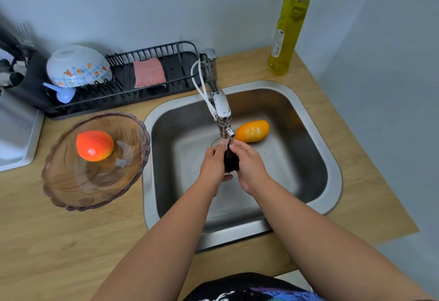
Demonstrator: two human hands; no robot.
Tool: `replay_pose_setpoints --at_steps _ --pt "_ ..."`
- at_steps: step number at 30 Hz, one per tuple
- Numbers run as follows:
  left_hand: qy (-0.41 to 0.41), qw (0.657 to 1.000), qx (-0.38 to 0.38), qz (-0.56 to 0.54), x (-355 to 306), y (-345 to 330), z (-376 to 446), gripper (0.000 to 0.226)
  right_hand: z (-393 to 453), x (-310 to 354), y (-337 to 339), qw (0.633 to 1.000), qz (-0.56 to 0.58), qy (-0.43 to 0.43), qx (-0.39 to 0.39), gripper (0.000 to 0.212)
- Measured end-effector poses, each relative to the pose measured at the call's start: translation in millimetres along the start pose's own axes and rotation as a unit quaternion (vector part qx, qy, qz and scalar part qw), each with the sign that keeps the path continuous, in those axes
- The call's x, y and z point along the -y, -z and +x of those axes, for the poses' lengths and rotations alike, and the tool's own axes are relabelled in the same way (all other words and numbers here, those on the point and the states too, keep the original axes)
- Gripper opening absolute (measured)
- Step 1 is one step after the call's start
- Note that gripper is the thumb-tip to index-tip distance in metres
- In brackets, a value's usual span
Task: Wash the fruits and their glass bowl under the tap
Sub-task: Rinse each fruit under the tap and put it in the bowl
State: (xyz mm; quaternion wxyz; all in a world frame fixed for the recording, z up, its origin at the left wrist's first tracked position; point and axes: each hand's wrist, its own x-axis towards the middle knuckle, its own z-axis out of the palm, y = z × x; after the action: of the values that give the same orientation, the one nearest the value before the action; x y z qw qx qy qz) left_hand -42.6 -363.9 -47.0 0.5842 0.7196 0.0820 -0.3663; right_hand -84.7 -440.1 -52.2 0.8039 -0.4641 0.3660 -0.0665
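A dark, nearly black fruit [231, 161] is clasped between my left hand [213, 164] and my right hand [249, 162], directly under the tap spout [225, 131] over the steel sink [332, 165]. Most of the fruit is hidden by my fingers. A yellow-orange mango [253, 131] lies wet on the sink floor behind the tap. On the counter to the left stands the tinted glass bowl [71, 189], holding a red-orange fruit [94, 145].
A black dish rack [180, 62] behind the bowl holds an upturned patterned bowl [78, 65], a blue scoop [63, 93] and a pink sponge [149, 73]. A bottle of yellow liquid [288, 29] stands at the sink's back right. Wooden counter [59, 241] surrounds the sink.
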Motion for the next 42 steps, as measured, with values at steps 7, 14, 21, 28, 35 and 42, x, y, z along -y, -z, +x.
replay_pose_setpoints --at_steps 7,14,21,28,35,42 --pt "-0.288 0.953 -0.040 0.083 23 -1 -4 0.039 3 25 -15 0.985 -0.026 -0.169 -0.029 0.030" --pt "0.042 0.977 -0.045 -0.204 -5 4 5 0.039 -2 5 -23 0.998 -0.067 -0.006 -0.009 0.023" --pt "-0.134 0.980 -0.115 -0.095 12 -3 -9 0.053 -4 15 -27 0.996 -0.086 -0.014 -0.009 0.024" --pt "-0.278 0.960 -0.045 0.008 26 17 -11 0.029 -6 24 -23 0.984 -0.031 -0.172 0.035 0.035" --pt "-0.050 0.984 -0.033 -0.170 -3 21 -10 0.032 -16 2 -25 0.988 -0.136 0.037 0.069 0.010" --pt "-0.119 0.982 -0.029 -0.144 11 13 -21 0.027 -14 -2 -30 0.991 -0.122 0.048 -0.029 0.023"
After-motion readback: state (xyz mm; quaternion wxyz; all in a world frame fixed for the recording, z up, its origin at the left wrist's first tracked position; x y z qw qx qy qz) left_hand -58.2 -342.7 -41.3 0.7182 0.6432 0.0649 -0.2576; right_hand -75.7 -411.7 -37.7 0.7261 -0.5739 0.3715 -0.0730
